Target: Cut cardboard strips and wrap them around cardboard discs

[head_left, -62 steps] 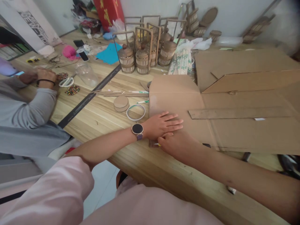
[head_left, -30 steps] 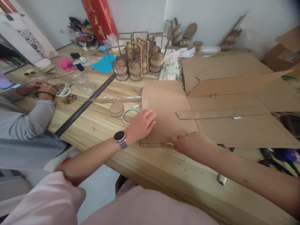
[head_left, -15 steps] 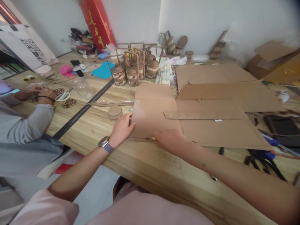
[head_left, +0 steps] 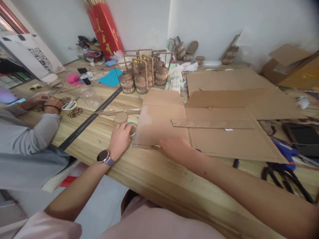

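My left hand (head_left: 120, 140) is at a round tape-like ring (head_left: 133, 128), just left of the large opened cardboard (head_left: 161, 124), with its fingers bent around the ring's left side. My right hand (head_left: 171, 147) rests on the cardboard's near edge, its fingers closed on a small tool with a yellow tip (head_left: 157, 146); most of the tool is hidden. A loose cardboard strip (head_left: 211, 124) lies across the sheet. Beyond my left hand are round cardboard discs (head_left: 121, 118) and thin strips (head_left: 117, 112).
Small woven baskets with tall handles (head_left: 141, 81) stand behind the cardboard. At the left, a person's hands (head_left: 51, 102) work near white scissors (head_left: 69, 105) and a glass jar (head_left: 90, 97). A blue tool (head_left: 286, 154) with black cable lies at the right.
My left hand has moved left, off the cardboard's edge, and the ring now shows beside it. My right hand has shifted slightly left along the near edge. The view has tilted a little.
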Motion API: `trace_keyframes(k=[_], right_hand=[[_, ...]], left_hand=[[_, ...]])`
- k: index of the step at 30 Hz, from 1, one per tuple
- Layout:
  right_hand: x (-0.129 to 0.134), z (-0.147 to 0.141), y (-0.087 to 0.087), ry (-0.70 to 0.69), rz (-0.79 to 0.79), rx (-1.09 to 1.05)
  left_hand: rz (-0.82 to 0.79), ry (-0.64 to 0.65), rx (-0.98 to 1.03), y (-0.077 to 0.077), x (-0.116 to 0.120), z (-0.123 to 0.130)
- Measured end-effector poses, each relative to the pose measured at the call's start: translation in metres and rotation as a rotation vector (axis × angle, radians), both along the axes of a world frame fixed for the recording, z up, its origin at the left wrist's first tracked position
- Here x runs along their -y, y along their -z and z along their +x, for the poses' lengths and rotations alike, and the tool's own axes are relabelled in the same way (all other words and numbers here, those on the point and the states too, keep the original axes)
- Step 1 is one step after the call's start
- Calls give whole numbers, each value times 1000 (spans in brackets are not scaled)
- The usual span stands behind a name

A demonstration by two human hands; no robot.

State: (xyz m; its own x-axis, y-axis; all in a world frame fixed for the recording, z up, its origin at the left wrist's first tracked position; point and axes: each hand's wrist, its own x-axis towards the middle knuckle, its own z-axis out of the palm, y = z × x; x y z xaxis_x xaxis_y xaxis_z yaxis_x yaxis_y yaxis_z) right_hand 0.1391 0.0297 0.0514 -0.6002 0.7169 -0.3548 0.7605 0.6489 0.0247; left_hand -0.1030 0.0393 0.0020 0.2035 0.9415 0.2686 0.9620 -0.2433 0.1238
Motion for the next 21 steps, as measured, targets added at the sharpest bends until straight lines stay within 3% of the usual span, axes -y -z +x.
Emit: trace_keyframes(k=[2,6,12,21], right_hand=[[0,-2,-2,-3,-5,6],[-3,-5,-2,-17,-16,15],[-5,-11,-6,-34,-58,32],[-12,13,-24,-29,-61,119]], left_hand=[[36,81,7,-1,-5,14],[34,361,30,8,-26,46],[-77,380,-29,29,-47,61],[-75,418,-75,29,-45,57]])
